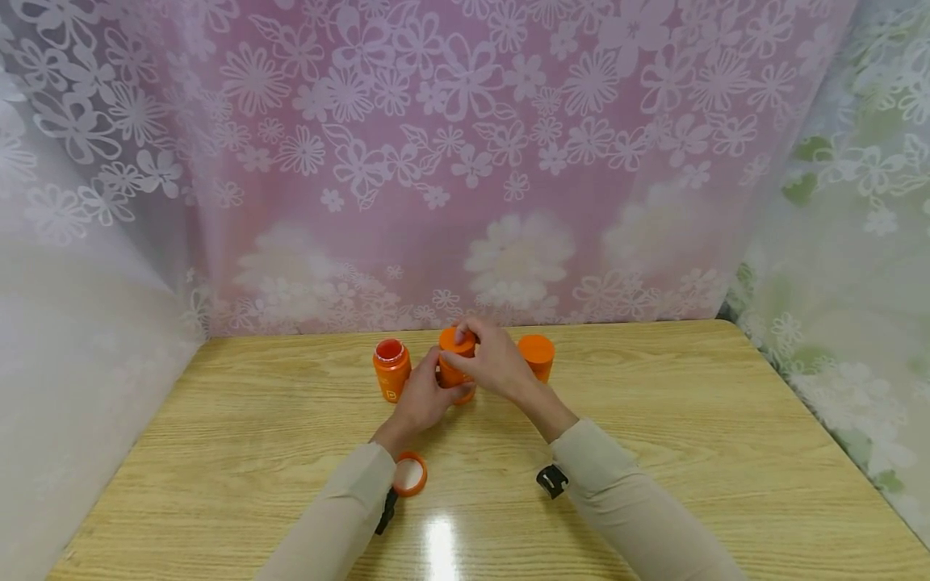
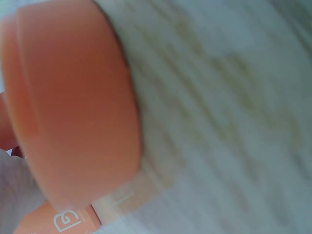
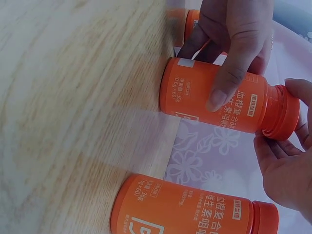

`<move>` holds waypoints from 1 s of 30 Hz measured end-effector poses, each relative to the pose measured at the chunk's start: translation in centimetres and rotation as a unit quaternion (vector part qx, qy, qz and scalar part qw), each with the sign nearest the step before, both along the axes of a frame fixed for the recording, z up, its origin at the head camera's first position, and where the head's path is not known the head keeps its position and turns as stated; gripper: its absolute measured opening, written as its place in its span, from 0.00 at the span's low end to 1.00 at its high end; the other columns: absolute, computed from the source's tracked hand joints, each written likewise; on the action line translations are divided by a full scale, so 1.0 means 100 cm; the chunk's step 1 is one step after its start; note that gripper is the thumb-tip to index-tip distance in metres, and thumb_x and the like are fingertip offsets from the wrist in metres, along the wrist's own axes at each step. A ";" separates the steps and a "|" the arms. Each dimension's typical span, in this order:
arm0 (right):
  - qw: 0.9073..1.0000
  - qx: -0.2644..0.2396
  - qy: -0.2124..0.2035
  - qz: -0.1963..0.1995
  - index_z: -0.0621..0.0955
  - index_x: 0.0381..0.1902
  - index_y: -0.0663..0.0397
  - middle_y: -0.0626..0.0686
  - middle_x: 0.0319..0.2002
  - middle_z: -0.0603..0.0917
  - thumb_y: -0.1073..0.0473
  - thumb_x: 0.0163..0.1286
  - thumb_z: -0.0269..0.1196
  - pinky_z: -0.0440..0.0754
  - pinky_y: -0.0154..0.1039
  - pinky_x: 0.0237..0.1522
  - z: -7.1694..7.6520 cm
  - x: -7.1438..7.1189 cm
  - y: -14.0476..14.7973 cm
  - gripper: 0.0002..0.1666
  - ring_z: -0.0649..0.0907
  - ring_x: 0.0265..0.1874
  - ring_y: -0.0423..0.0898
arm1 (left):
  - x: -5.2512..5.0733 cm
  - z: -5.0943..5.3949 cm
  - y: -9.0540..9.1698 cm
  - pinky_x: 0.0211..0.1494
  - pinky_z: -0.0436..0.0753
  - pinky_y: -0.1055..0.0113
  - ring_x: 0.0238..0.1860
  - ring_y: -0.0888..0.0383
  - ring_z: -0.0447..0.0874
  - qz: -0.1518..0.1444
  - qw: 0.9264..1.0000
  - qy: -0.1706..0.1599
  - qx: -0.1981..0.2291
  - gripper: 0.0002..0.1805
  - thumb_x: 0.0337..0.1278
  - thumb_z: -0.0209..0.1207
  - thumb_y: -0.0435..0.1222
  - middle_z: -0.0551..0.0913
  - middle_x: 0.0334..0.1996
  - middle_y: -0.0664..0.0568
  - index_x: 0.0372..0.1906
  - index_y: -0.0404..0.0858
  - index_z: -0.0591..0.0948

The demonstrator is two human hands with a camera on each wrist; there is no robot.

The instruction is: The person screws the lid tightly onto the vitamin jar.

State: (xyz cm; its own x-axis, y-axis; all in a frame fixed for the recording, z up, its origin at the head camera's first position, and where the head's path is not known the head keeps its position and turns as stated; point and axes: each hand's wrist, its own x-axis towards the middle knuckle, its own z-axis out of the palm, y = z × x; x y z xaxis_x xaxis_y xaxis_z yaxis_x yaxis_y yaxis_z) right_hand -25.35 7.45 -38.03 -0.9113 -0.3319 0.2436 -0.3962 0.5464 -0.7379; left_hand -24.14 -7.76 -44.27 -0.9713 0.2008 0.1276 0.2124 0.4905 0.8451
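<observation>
An orange bottle (image 3: pixel 195 92) with white print stands upright on the table, and my left hand (image 1: pixel 424 397) grips its body, thumb across the label. My right hand (image 1: pixel 496 361) pinches the bottle's orange lid (image 3: pixel 291 114) between thumb and fingers. In the right wrist view that lid sits slightly askew, with part of the neck showing below it. To the left is an open orange bottle (image 1: pixel 392 378), its red mouth uncovered. A loose orange lid (image 1: pixel 410 474) lies with its white inside up beside my left forearm; it looms blurred in the left wrist view.
A third orange bottle (image 1: pixel 536 352), capped, stands just right of my right hand. All of this is on a wood-grain table (image 1: pixel 654 403). A pink flowered curtain (image 1: pixel 508 202) hangs behind the table's far edge. Black wrist cameras are strapped under both sleeves.
</observation>
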 end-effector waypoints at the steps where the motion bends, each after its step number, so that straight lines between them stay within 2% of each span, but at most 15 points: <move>1: 1.000 -0.001 -0.001 0.001 0.73 0.35 0.50 0.49 0.49 0.77 0.52 0.62 0.68 0.78 0.37 0.38 0.000 0.000 0.000 0.15 0.76 0.39 0.45 | 0.000 0.000 0.000 0.56 0.75 0.58 0.50 0.55 0.76 0.000 1.000 0.001 -0.001 0.31 0.54 0.67 0.44 0.76 0.54 0.51 0.61 0.45 0.68; 2: 1.000 -0.002 -0.003 0.003 0.73 0.35 0.50 0.49 0.50 0.77 0.52 0.62 0.68 0.78 0.37 0.38 -0.001 0.000 0.000 0.15 0.76 0.40 0.44 | 0.000 0.000 0.000 0.56 0.75 0.59 0.50 0.55 0.76 0.000 1.000 0.001 -0.001 0.31 0.54 0.67 0.44 0.76 0.53 0.51 0.60 0.45 0.68; 9: 1.000 0.027 0.007 0.006 0.73 0.33 0.48 0.47 0.37 0.76 0.50 0.61 0.69 0.75 0.38 0.35 -0.004 0.003 0.001 0.15 0.75 0.33 0.45 | -0.001 -0.003 -0.001 0.57 0.74 0.57 0.51 0.54 0.76 0.007 1.000 0.002 -0.010 0.31 0.53 0.68 0.44 0.75 0.54 0.51 0.61 0.44 0.68; 14: 1.000 0.031 0.004 -0.003 0.73 0.33 0.47 0.46 0.37 0.76 0.49 0.61 0.68 0.75 0.38 0.36 -0.004 0.003 0.000 0.15 0.74 0.33 0.45 | -0.003 -0.005 0.000 0.59 0.73 0.56 0.53 0.54 0.75 0.007 1.000 0.003 -0.012 0.32 0.54 0.68 0.45 0.75 0.55 0.51 0.62 0.44 0.68; 18: 0.999 0.037 -0.007 0.014 0.73 0.34 0.47 0.48 0.34 0.75 0.47 0.62 0.68 0.74 0.40 0.34 0.000 0.002 0.002 0.16 0.74 0.32 0.47 | -0.003 -0.004 0.000 0.59 0.73 0.55 0.53 0.54 0.75 0.008 1.000 -0.002 -0.010 0.31 0.53 0.68 0.44 0.75 0.55 0.51 0.61 0.45 0.69; 20: 0.999 0.038 -0.014 0.029 0.73 0.35 0.47 0.48 0.39 0.77 0.47 0.63 0.67 0.75 0.41 0.36 0.004 0.002 0.004 0.15 0.76 0.37 0.47 | -0.003 -0.003 0.000 0.59 0.73 0.56 0.54 0.54 0.75 0.006 1.000 -0.002 -0.006 0.31 0.53 0.68 0.44 0.75 0.55 0.51 0.60 0.45 0.69; 23: 0.997 0.042 -0.014 0.056 0.75 0.37 0.46 0.49 0.53 0.77 0.48 0.67 0.63 0.76 0.45 0.48 0.014 -0.001 0.008 0.11 0.76 0.52 0.49 | -0.002 -0.003 0.000 0.58 0.74 0.57 0.53 0.54 0.76 0.002 1.000 -0.002 0.001 0.32 0.54 0.67 0.44 0.75 0.55 0.51 0.62 0.45 0.68; 25: 0.995 0.055 -0.004 0.078 0.77 0.39 0.46 0.50 0.59 0.75 0.50 0.69 0.61 0.74 0.48 0.55 0.022 -0.003 0.010 0.08 0.72 0.59 0.50 | -0.002 -0.003 0.000 0.57 0.75 0.57 0.52 0.54 0.77 0.000 1.000 0.001 0.003 0.33 0.54 0.67 0.44 0.75 0.55 0.50 0.63 0.45 0.67; 27: 0.991 0.083 0.014 0.107 0.78 0.43 0.47 0.51 0.61 0.74 0.53 0.70 0.61 0.69 0.50 0.61 0.031 -0.006 0.011 0.08 0.70 0.62 0.50 | -0.002 -0.004 0.000 0.56 0.75 0.57 0.51 0.55 0.77 -0.001 1.000 0.002 0.004 0.33 0.54 0.67 0.44 0.75 0.54 0.50 0.63 0.45 0.66; 30: 0.975 0.155 0.036 0.157 0.79 0.51 0.50 0.53 0.61 0.74 0.55 0.69 0.61 0.67 0.47 0.63 0.041 -0.011 0.011 0.14 0.70 0.63 0.51 | -0.002 -0.005 0.000 0.56 0.76 0.57 0.50 0.55 0.78 -0.003 1.000 0.003 0.006 0.32 0.54 0.67 0.44 0.76 0.53 0.51 0.63 0.45 0.67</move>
